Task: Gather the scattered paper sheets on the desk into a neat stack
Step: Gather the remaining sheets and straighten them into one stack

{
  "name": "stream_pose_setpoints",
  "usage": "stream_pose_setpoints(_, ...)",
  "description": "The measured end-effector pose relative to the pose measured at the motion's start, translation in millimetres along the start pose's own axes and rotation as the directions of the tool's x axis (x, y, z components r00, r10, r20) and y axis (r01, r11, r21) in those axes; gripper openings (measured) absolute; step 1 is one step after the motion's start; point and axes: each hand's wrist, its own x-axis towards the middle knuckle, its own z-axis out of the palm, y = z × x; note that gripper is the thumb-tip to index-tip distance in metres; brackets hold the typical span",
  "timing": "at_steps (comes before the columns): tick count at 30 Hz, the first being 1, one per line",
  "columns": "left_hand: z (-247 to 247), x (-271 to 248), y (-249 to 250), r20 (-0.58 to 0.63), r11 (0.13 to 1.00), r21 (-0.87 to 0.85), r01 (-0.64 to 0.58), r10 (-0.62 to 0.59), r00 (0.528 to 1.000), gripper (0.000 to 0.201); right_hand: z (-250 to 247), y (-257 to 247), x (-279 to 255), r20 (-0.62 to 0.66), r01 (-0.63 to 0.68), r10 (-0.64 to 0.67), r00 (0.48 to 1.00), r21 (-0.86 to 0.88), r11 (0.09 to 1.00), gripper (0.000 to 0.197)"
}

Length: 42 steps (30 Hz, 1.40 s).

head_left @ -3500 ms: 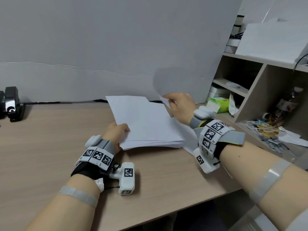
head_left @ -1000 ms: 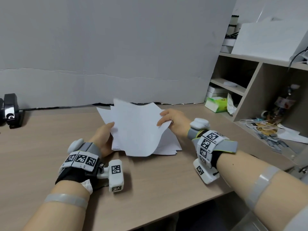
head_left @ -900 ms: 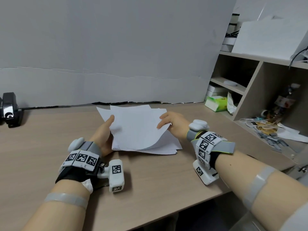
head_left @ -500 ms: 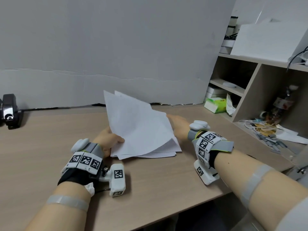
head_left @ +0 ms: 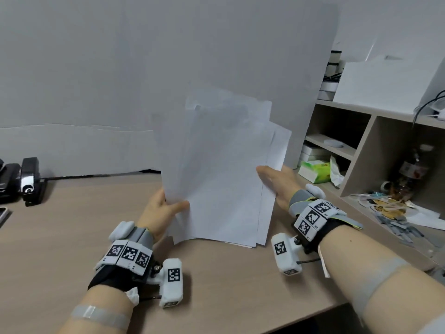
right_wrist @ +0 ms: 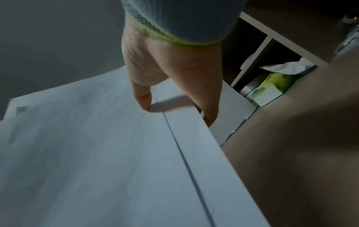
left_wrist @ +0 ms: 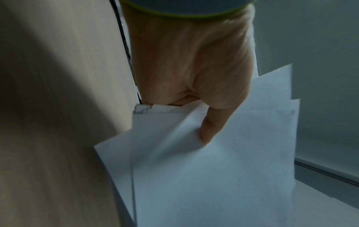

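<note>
The white paper sheets (head_left: 224, 169) stand nearly upright as one loose bundle, their lower edge on the wooden desk (head_left: 60, 225). The top and right edges are uneven, with some sheets sticking out. My left hand (head_left: 166, 208) grips the bundle's lower left edge, thumb on the front and fingers behind. My right hand (head_left: 277, 184) holds the right edge, thumb in front and fingers behind. The left wrist view shows the left hand (left_wrist: 190, 61) with its thumb pressed on the sheets (left_wrist: 213, 176). In the right wrist view the right hand (right_wrist: 170, 61) straddles the edge of the sheets (right_wrist: 97, 153).
Black staplers (head_left: 29, 182) sit at the desk's far left against the grey wall. A wooden shelf unit (head_left: 356, 160) stands to the right, with a green tissue box (head_left: 313, 171) and loose clutter (head_left: 395, 213). The desk's front edge (head_left: 289, 317) runs just below my wrists.
The sheets lay flat on the desk with their top sheets being lifted. Both hands have since tilted the whole bundle up onto its lower edge.
</note>
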Motion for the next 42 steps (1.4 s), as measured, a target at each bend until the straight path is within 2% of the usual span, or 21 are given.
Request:
stream_pose_setpoints(2, 2.3, -2.6, 2.8, 0.001, 1.0, -0.011, -0.01, 0.01, 1.0, 0.034, 3.0, -8.0, -5.4, 0.044, 0.074, -0.073, 0.996, -0.025, 0.997, 0.042)
stream_pose_setpoints(6, 3.8, -3.2, 7.6, -0.039, 1.0, -0.016, -0.015, 0.014, 0.999, 0.036, 6.0, -23.1, -9.3, 0.054, 0.171, -0.171, 0.984, 0.0, 0.985, 0.022)
stream_pose_setpoints(11, 7.8, 4.8, 33.3, -0.064, 0.995, 0.049, -0.087, 0.09, 0.994, 0.044, 6.9, -37.7, -15.9, 0.093, 0.242, -0.244, 0.965, 0.03, 0.97, 0.026)
stream_pose_setpoints(13, 7.9, 10.9, 47.3, -0.09, 0.99, 0.016, -0.139, 0.139, 0.986, 0.059, 7.2, -37.4, -19.8, 0.088, 0.256, -0.258, 0.962, 0.025, 0.966, 0.028)
stream_pose_setpoints(15, 10.5, 13.7, 63.6, -0.16, 0.982, 0.044, -0.183, 0.188, 0.969, 0.083, 8.0, -34.0, -22.1, 0.072, 0.275, -0.274, 0.959, 0.005, 0.961, 0.035)
stream_pose_setpoints(17, 12.4, 17.0, 73.2, -0.179, 0.978, 0.044, -0.205, 0.21, 0.961, 0.091, 9.1, -30.7, -23.1, 0.051, 0.272, -0.272, 0.961, 0.008, 0.962, 0.044)
stream_pose_setpoints(19, 13.4, 17.5, 75.3, -0.195, 0.973, 0.085, -0.213, 0.226, 0.954, 0.091, 8.8, -28.7, -23.1, 0.035, 0.287, -0.286, 0.957, 0.0, 0.958, 0.06)
stream_pose_setpoints(21, 14.6, 14.8, 71.2, -0.2, 0.958, 0.207, -0.199, 0.241, 0.95, 0.09, 8.3, -28.9, -24.1, 0.009, 0.276, -0.276, 0.961, -0.025, 0.961, 0.087)
stream_pose_setpoints(22, 14.9, 15.3, 66.6, -0.19, 0.947, 0.246, -0.208, 0.258, 0.947, 0.082, 9.1, -28.9, -23.5, 0.001, 0.265, -0.265, 0.964, -0.031, 0.964, 0.102)
stream_pose_setpoints(24, 17.8, 9.7, 58.1, -0.131, 0.942, 0.243, -0.233, 0.27, 0.954, 0.061, 13.8, -29.4, -24.7, -0.014, 0.257, -0.258, 0.966, -0.05, 0.965, 0.114)
stream_pose_setpoints(26, 19.5, 9.5, 43.0, -0.075, 0.954, 0.206, -0.218, 0.237, 0.968, 0.069, 16.6, -29.3, -27.8, -0.027, 0.274, -0.276, 0.961, -0.06, 0.96, 0.106)
stream_pose_setpoints(28, 19.0, 10.2, 31.8, -0.059, 0.97, 0.141, -0.198, 0.208, 0.976, 0.088, 16.2, -26.1, -31.8, 0.0, 0.296, -0.297, 0.955, -0.053, 0.954, 0.074)
stream_pose_setpoints(29, 19.1, 10.3, 31.2, -0.079, 0.977, 0.093, -0.19, 0.198, 0.977, 0.093, 15.6, -24.3, -33.5, 0.014, 0.305, -0.305, 0.952, -0.044, 0.951, 0.061)
stream_pose_setpoints(31, 19.0, 14.1, 36.8, -0.145, 0.978, 0.008, -0.209, 0.208, 0.967, 0.091, 15.2, -21.2, -34.8, 0.022, 0.309, -0.308, 0.951, -0.025, 0.951, 0.047)
stream_pose_setpoints(33, 22.9, 18.4, 50.7, -0.191, 0.961, 0.03, -0.275, 0.275, 0.942, 0.078, 19.6, -21.3, -34.4, 0.004, 0.307, -0.307, 0.952, -0.052, 0.95, 0.041)
stream_pose_setpoints(35, 29.7, 24.3, 63.8, -0.229, 0.945, 0.052, -0.322, 0.325, 0.917, 0.074, 28.3, -25.5, -34.3, -0.038, 0.299, -0.303, 0.952, -0.088, 0.95, 0.039)
stream_pose_setpoints(38, 41.7, 31.4, 77.0, -0.279, 0.95, 0.057, -0.306, 0.31, 0.909, 0.068, 40.5, -33.5, -33.4, -0.095, 0.301, -0.313, 0.945, -0.123, 0.946, 0.051)
stream_pose_setpoints(41, 48.0, 36.5, 81.7, -0.297, 0.946, 0.144, -0.29, 0.321, 0.899, 0.049, 43.4, -39.1, -31.8, -0.114, 0.305, -0.318, 0.941, -0.115, 0.945, 0.042)
stream_pose_setpoints(42, 48.3, 37.1, 81.1, -0.299, 0.945, 0.172, -0.277, 0.318, 0.9, 0.049, 41.8, -39.5, -31.9, -0.116, 0.312, -0.328, 0.938, -0.135, 0.94, 0.04)
